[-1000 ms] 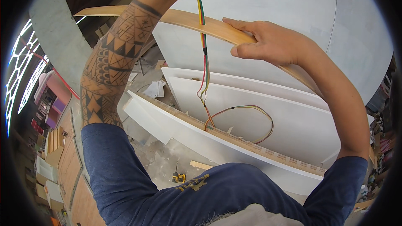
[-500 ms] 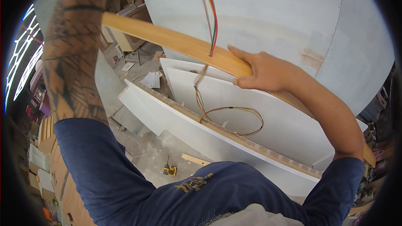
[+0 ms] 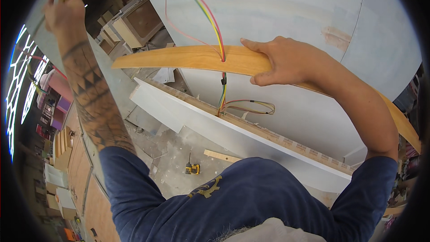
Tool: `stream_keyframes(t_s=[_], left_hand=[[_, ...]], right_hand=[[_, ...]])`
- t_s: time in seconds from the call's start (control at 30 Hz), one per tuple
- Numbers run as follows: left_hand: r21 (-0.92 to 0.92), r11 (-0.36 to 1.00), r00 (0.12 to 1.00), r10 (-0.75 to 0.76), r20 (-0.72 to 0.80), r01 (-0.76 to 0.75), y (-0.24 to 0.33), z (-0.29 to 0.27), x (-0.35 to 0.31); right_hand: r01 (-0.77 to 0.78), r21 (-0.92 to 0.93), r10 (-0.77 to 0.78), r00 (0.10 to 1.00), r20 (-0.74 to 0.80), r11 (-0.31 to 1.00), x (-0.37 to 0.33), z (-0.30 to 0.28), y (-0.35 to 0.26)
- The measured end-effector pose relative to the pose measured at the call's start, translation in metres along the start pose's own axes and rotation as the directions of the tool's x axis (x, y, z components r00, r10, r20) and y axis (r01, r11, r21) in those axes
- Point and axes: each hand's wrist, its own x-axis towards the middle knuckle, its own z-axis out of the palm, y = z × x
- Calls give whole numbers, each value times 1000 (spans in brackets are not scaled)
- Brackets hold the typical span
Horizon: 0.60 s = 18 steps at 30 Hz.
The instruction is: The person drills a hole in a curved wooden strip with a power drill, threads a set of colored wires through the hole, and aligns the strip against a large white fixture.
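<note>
While the left hand (image 3: pixel 67 11) is raised high at the upper left with its grip closed around the coloured wires (image 3: pixel 204 11), the right hand (image 3: pixel 280 60) lies flat on the curved wooden strip (image 3: pixel 179 58), fingers spread over its top face and thumb under the near edge, pinning it rather than clenching it. From the left grip the wires arc rightward and drop to the strip just left of the right hand; whether they pass through a hole or behind it cannot be told. Below it they run down to a loose coil (image 3: pixel 251 106) on the white panel (image 3: pixel 286 121).

To do this well, I judge the pull should follow the wires' own line, slow and even, with the right hand holding the strip steady so it neither flexes nor shifts, and the coil below free to feed without snagging.

The strip's long axis runs left to right, bowed, its left tip pointing toward the workshop below, its right end running down past the right forearm. A yellow power tool (image 3: pixel 192 169) lies on the floor (image 3: pixel 170 152) far below.
</note>
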Motion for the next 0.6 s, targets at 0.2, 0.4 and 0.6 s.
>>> stream_keyframes(t_s=[0.2,0.4,0.6], left_hand=[[-87,810,798,-586,-138,580,-18,-114,-85],[655,598,547,-773,320,462,-41,6,-306],[567,576,542,-802,251,589,-63,52,-336]], right_hand=[[11,17,-11,1000,14,1000,6,8,-5],[-16,-34,16,1000,9,999,21,15,-2],[-32,-53,36,996,82,998,23,25,-12]])
